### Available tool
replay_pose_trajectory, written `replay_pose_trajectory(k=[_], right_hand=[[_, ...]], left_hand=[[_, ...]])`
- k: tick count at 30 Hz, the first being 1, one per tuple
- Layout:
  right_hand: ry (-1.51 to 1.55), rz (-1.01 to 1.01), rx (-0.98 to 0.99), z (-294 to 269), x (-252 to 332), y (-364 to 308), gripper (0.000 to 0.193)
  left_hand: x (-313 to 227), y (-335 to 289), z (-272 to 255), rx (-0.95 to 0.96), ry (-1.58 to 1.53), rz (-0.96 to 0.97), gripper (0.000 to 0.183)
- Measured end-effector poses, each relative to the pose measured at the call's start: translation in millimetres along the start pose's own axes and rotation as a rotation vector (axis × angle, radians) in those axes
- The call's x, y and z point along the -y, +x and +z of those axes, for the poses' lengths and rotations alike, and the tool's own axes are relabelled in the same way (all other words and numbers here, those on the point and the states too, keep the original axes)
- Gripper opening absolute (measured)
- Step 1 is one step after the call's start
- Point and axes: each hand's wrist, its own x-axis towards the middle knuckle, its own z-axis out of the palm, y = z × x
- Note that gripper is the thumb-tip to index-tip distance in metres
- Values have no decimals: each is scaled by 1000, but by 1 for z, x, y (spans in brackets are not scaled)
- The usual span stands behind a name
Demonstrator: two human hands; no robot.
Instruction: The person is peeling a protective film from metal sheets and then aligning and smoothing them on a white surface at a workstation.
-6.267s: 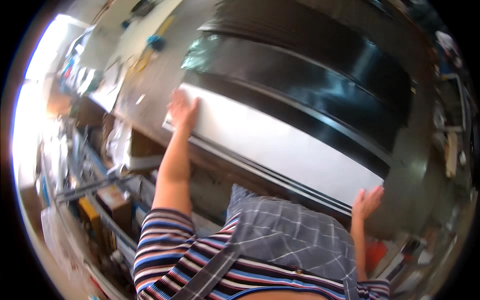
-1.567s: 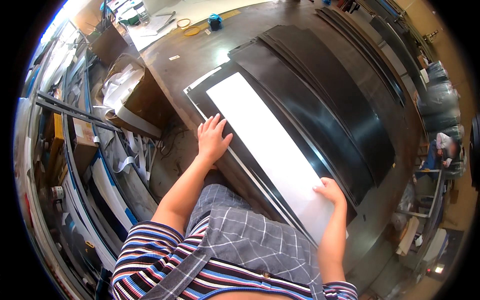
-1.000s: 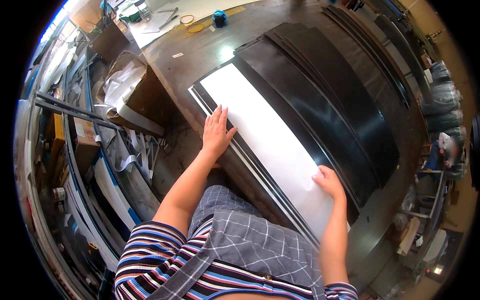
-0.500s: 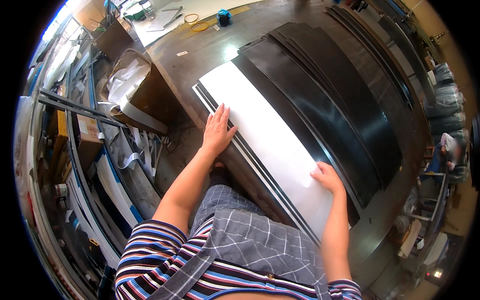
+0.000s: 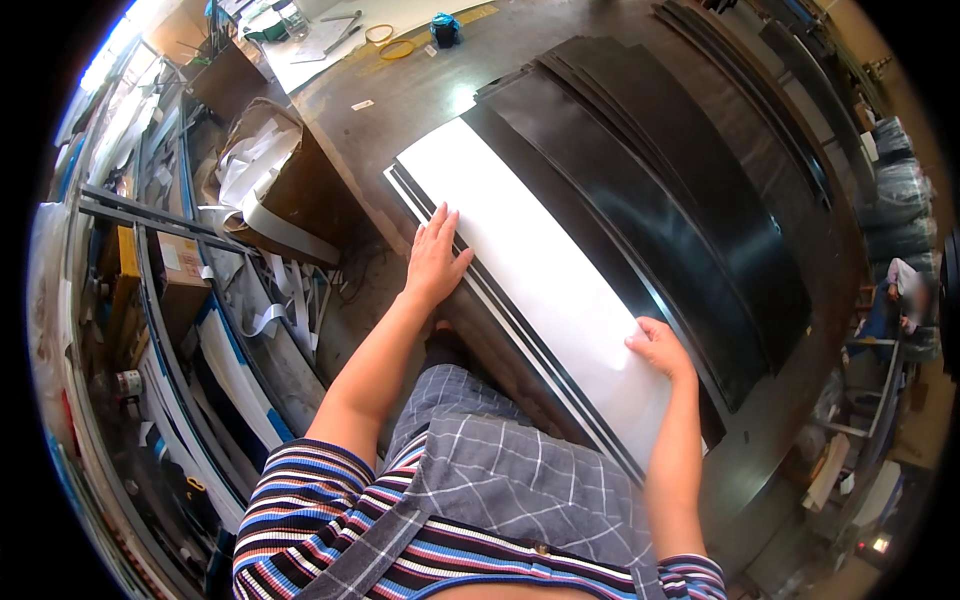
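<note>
A long white sheet lies on top of a stack of black and white strips near the table's front edge. My left hand rests on the sheet's near long edge, fingers stretched out and a little apart. At the opposite long edge, my right hand pinches the sheet, its fingers curled at the rim. Beneath and beyond it lie black sheets, overlapping in a fanned pile. The sheet's lower end is partly hidden by my right forearm.
The dark table carries a blue-topped container and yellow rings at the back. A cardboard box of white scraps stands left, by a metal rack. More black strips lie far right; a person is beyond.
The view has shifted slightly. Both hands keep nearly the same places on the white sheet, which lies as before.
</note>
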Motion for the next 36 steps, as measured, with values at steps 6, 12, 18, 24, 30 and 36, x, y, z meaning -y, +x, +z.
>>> replay_pose_trajectory(k=[6, 12, 18, 24, 30, 36], right_hand=[[-32, -3, -10, 0, -2, 4, 22], [2, 12, -4, -1, -3, 4, 19], [-17, 9, -14, -2, 5, 3, 17], [4, 23, -17, -3, 3, 4, 15], [-37, 14, -37, 0, 14, 1, 16], [26, -9, -45, 2, 6, 2, 18]], left_hand=[[-2, 3, -3, -28, -53, -17, 64], [-4, 7, -10, -50, 67, 18, 67], [1, 23, -23, 14, 142, 27, 66], [16, 39, -22, 18, 118, 45, 54], [20, 45, -26, 7, 92, 59, 50], [22, 44, -24, -13, 70, 58, 50]])
